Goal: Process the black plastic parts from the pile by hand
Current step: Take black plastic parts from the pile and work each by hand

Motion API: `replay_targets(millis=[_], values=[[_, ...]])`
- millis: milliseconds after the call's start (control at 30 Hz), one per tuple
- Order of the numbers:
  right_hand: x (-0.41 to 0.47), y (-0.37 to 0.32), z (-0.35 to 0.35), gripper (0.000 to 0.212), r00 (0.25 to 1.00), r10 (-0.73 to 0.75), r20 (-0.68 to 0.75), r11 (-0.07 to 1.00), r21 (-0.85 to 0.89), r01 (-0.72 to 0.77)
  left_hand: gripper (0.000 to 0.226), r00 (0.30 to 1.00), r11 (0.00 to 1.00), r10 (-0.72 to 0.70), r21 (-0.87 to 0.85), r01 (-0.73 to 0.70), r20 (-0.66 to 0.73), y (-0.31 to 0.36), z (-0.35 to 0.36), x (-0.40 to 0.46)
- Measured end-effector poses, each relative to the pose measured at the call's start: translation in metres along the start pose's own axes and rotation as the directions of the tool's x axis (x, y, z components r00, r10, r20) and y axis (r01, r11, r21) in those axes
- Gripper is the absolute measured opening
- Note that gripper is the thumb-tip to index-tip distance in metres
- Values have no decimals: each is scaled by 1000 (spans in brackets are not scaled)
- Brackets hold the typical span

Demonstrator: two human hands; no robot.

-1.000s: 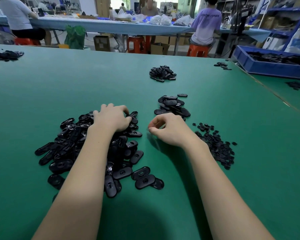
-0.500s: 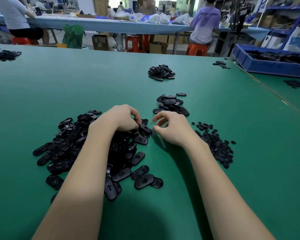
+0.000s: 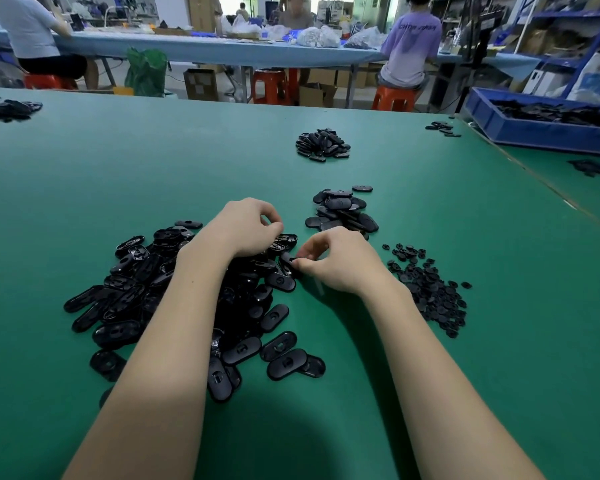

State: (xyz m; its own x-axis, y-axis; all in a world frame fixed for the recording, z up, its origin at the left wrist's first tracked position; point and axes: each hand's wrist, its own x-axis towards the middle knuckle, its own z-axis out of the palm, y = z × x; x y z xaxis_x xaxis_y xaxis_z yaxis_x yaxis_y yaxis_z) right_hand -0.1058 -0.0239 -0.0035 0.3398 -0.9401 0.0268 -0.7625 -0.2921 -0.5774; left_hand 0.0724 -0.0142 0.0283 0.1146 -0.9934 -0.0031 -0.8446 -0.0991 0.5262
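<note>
Here the left hand rests curled on the pile of black oval plastic parts on the green counter, whether it clamps anything I cannot tell; the right hand pinches one black part at the pile's edge.

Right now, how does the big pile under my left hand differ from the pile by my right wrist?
The big pile holds long oval parts, loosely heaped; the pile by the right wrist holds far smaller, roundish bits spread flatter. The left hand rests over the big pile; the small one lies untouched. Both are black plastic on the green table.
</note>
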Motion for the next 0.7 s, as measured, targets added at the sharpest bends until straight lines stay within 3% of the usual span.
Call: replay_targets(millis=[167, 300, 400, 533, 700], values=[[2, 5, -5, 12, 1000, 15, -2, 976, 216, -15, 15, 998, 997, 46, -59, -48, -38, 4, 2, -2], [0, 19, -24, 9, 997, 69, -24, 886, 460, -50, 13, 991, 984, 124, -121, -128, -39, 15, 5, -6], [-4, 31, -41, 6, 989, 119, -92, 830, 555, -49, 13, 982, 947, 190, -266, -183, 1, 29, 11, -9], [-12, 42, -55, 6, 981, 166, -96, 818, 570, -82, 15, 973, 865, 227, -466, -183, 39, 45, 25, -11], [-17, 54, -67, 9, 962, 235, -137, 887, 435, -154, 12, 994, 773, 104, -632, -57, 37, 50, 43, -10]])
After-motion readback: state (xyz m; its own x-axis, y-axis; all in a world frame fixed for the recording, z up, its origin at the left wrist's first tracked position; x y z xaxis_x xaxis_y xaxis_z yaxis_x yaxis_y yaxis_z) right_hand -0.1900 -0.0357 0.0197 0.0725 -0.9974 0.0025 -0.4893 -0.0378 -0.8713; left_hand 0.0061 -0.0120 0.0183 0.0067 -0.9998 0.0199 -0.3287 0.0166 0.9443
